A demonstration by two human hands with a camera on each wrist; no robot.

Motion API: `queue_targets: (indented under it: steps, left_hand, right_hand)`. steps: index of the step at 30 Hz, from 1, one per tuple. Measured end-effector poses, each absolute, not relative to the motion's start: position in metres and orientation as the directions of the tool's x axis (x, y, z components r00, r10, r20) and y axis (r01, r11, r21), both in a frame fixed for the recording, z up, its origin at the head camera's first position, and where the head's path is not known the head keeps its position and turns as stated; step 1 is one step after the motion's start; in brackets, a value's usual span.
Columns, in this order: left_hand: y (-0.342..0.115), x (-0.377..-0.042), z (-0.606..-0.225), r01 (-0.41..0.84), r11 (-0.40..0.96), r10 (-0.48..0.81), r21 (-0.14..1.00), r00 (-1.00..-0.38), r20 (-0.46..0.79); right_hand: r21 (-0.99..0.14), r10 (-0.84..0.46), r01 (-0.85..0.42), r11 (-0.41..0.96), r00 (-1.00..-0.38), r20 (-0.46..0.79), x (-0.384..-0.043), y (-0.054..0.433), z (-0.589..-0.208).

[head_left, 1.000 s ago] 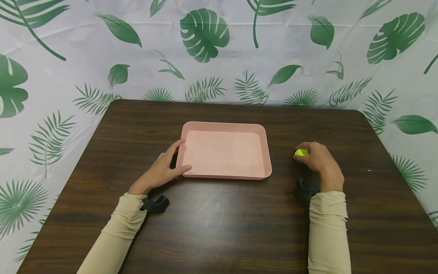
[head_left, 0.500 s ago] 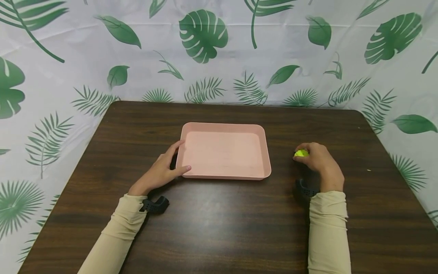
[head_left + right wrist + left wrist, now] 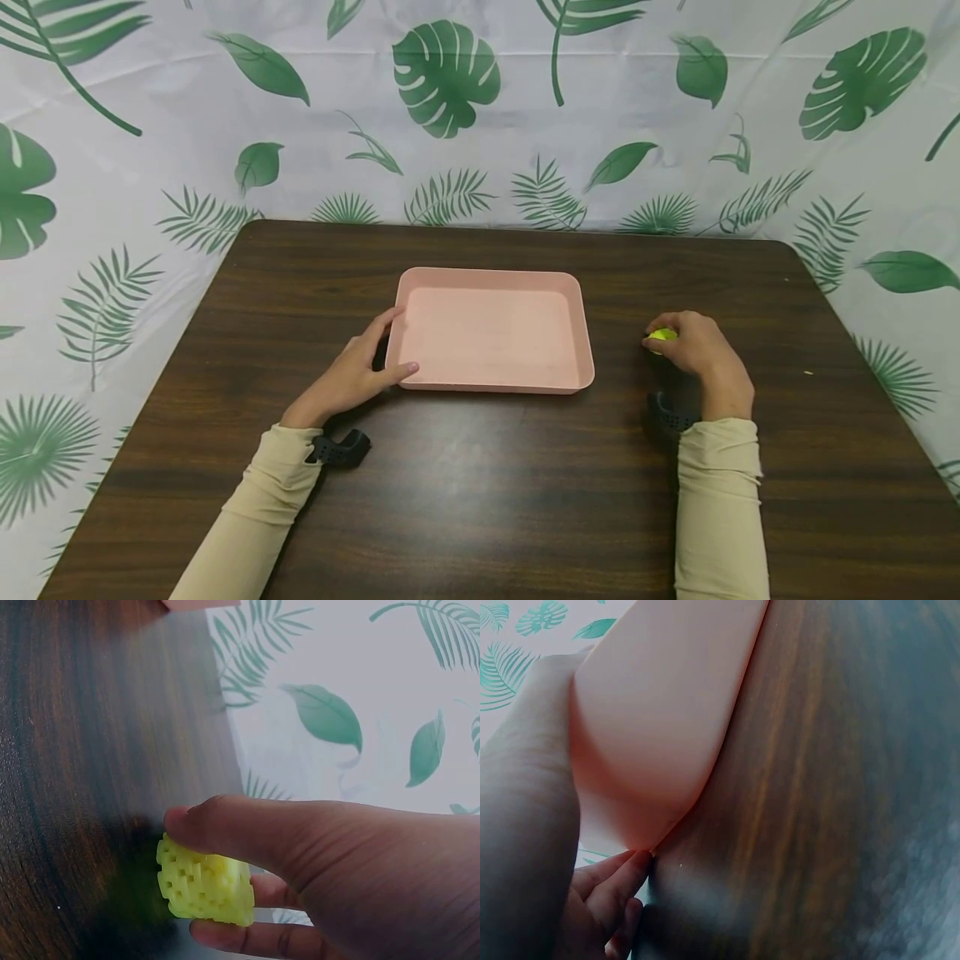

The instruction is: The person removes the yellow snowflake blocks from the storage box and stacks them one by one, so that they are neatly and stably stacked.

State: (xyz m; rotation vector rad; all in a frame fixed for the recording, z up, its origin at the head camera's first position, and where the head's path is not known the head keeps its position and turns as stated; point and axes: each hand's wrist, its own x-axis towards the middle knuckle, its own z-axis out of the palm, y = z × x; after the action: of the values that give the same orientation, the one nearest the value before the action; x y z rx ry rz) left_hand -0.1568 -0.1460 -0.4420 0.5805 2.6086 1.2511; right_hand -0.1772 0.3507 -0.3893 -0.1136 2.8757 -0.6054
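Observation:
A shallow pink rectangular tray [image 3: 491,337] lies on the table. My left hand [image 3: 351,373] grips its left end, the thumb over the rim near the front corner and the fingers along the outer side. In the left wrist view, fingertips [image 3: 641,862] touch the tray's wall [image 3: 667,697] low down. To the right of the tray, my right hand [image 3: 699,350] pinches a small bright yellow-green block [image 3: 663,335] between thumb and fingers. Close up in the right wrist view, that block [image 3: 206,881] has a bumpy, notched face; its far side is hidden by the hand.
The dark wood-grain table [image 3: 480,500] ends at a back edge against a white leaf-print cloth [image 3: 510,108]. A tiny pale speck [image 3: 808,372] lies on the tabletop right of the right hand. Each wrist wears a black mount [image 3: 341,448].
The yellow-green block has turned slightly between my right fingers. Both arms and the tray keep their places.

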Motion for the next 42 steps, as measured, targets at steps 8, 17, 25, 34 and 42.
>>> queue_targets:
  steps: [8, 17, 25, 34, 42]
  left_hand:
    - [-0.147, -0.157, -0.441, 0.256, 0.573, 0.421, 0.779, -0.907, -0.012]
    - [-0.147, -0.157, -0.441, 0.253, 0.567, 0.422, 0.783, -0.907, -0.012]
    - [-0.148, -0.157, -0.442, 0.249, 0.568, 0.419, 0.785, -0.908, -0.015]
    - [-0.148, -0.156, -0.443, 0.239, 0.566, 0.414, 0.789, -0.91, -0.021]
    - [-0.148, -0.157, -0.443, 0.236, 0.574, 0.407, 0.784, -0.913, -0.024]
  right_hand:
    - [-0.412, -0.103, -0.003, 0.911, -0.97, -0.219, -0.177, 0.349, -0.388]
    - [-0.4, -0.091, 0.014, 0.916, -0.966, -0.242, -0.178, 0.349, -0.387]
    - [-0.396, -0.08, 0.031, 0.918, -0.962, -0.261, -0.178, 0.349, -0.387]
    - [-0.385, -0.074, 0.039, 0.922, -0.959, -0.274, -0.178, 0.348, -0.385]
    - [-0.358, -0.069, -0.028, 0.933, -0.992, -0.104, -0.177, 0.34, -0.381]
